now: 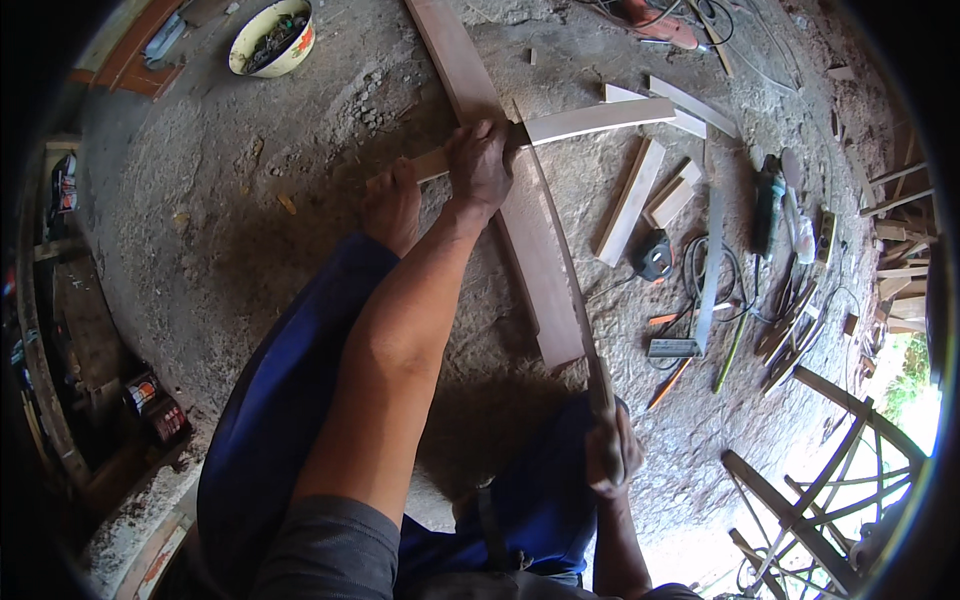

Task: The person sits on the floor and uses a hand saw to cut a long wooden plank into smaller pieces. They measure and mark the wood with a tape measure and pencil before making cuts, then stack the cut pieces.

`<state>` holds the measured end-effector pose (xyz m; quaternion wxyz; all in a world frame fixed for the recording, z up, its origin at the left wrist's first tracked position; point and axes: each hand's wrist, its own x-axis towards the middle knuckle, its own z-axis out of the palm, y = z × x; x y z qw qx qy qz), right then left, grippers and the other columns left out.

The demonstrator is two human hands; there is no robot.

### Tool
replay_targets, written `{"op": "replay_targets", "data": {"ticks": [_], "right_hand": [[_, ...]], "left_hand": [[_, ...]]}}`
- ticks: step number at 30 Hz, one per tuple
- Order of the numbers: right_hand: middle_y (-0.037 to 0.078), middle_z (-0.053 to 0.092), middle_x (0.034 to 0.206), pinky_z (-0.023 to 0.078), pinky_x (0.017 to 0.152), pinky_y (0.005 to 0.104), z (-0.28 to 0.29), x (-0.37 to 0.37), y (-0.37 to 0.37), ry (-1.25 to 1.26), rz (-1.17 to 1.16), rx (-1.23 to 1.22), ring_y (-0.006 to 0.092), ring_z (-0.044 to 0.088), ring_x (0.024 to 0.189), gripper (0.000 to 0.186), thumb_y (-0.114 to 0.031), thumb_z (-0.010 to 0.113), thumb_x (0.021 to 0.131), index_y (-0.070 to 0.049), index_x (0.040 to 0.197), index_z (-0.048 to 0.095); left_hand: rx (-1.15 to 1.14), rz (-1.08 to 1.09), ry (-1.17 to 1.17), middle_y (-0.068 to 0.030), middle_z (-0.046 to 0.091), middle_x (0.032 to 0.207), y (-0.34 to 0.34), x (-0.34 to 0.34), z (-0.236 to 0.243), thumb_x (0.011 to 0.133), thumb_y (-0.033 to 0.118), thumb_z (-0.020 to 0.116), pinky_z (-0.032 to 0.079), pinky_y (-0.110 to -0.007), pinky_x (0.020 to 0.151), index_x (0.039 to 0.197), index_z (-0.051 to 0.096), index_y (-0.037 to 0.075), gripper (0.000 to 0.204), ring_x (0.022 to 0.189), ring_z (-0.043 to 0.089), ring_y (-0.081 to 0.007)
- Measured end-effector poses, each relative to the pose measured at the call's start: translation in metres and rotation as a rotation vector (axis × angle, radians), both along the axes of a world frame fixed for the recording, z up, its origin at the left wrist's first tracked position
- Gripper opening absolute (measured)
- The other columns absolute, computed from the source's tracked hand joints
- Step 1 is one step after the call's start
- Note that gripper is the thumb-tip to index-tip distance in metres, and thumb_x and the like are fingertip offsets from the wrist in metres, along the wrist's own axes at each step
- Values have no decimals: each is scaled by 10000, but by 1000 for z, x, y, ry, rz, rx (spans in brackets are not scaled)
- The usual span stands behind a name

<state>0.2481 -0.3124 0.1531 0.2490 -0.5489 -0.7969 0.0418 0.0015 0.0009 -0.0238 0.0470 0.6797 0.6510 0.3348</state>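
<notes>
My left hand (480,165) is closed over a narrow wooden strip (600,118) and presses it down across a long plank (540,270) on the ground. My bare left foot (393,208) rests on the strip's left end. In my right hand (613,452), low and near my right knee, is the handle of a handsaw. Its blade (562,235), seen almost edge-on, runs up and away to the strip just right of my left hand. How deep the blade sits in the wood cannot be made out.
Right of the plank lie short wood pieces (630,200), a tape measure (655,257), a metal square (711,270), an orange pencil (670,384) and a green power tool (768,208). A red power tool (662,25) and an enamel bowl (272,42) are farther off.
</notes>
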Motion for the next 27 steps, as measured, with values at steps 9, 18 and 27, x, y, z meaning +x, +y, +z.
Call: {"op": "replay_targets", "data": {"ticks": [9, 18, 27], "right_hand": [[247, 621, 1295, 589, 773, 384, -66, -55, 155, 312, 18, -42, 383, 704, 999, 445, -81, 678, 865, 12, 1294, 604], [249, 679, 1183, 602, 745, 381, -15, -5, 26, 62, -22, -96, 351, 721, 957, 385, -19, 666, 835, 89, 1202, 631], [238, 643, 1259, 587, 786, 390, -49, -24, 93, 207, -33, -173, 386, 707, 977, 484, -75, 703, 838, -6, 1307, 606]], "left_hand": [[69, -40, 3, -96, 642, 1021, 5, -3, 17, 839, 144, 707, 441, -471, 881, 1148, 658, 111, 315, 992, 606, -321], [6, -30, -19, -105, 624, 1014, 4, 0, 0, 831, 139, 714, 431, -482, 872, 1114, 654, 104, 291, 991, 593, -349], [-20, -67, -88, -109, 612, 1087, 7, -1, 12, 822, 145, 719, 421, -496, 915, 1140, 645, 105, 329, 1059, 562, -371]]}}
